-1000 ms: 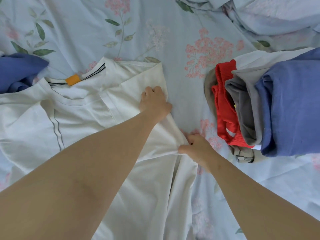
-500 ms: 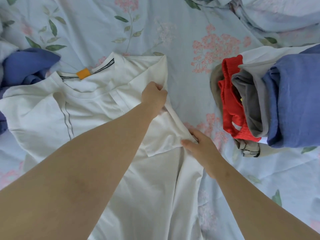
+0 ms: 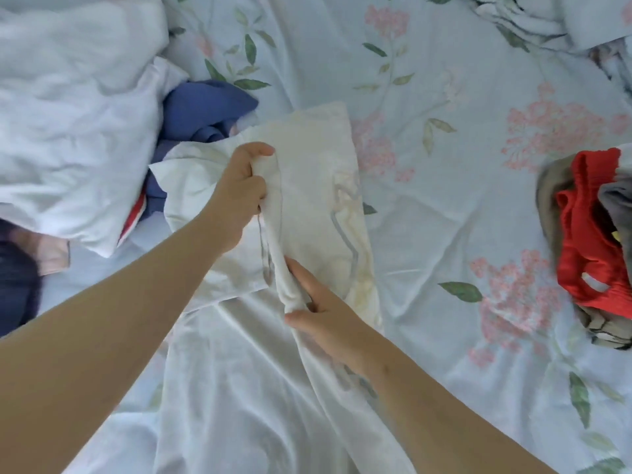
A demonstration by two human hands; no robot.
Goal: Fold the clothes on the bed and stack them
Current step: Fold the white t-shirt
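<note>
A white T-shirt point(image 3: 314, 165) lies in the middle of the bed, its right side folded over toward the left so the inside with a grey seam line shows. My left hand point(image 3: 239, 193) grips the folded edge near the shoulder. Lower down, my right hand point(image 3: 321, 313) pinches the same bunched edge between thumb and fingers. The stack of folded clothes point(image 3: 591, 248), red, grey and tan, sits at the right edge, partly cut off by the frame.
Unfolded clothes lie at the left: a white garment point(image 3: 75, 124), a blue one point(image 3: 205, 107) and a dark one point(image 3: 17, 285). The floral bedsheet point(image 3: 444, 200) spreads between the shirt and the stack. A crumpled duvet point(image 3: 547, 18) is at the top right.
Both hands took the shirt's right side and carried it leftward over the body, hiding the collar and orange tag. The view swung left, so the stack slid to the right edge.
</note>
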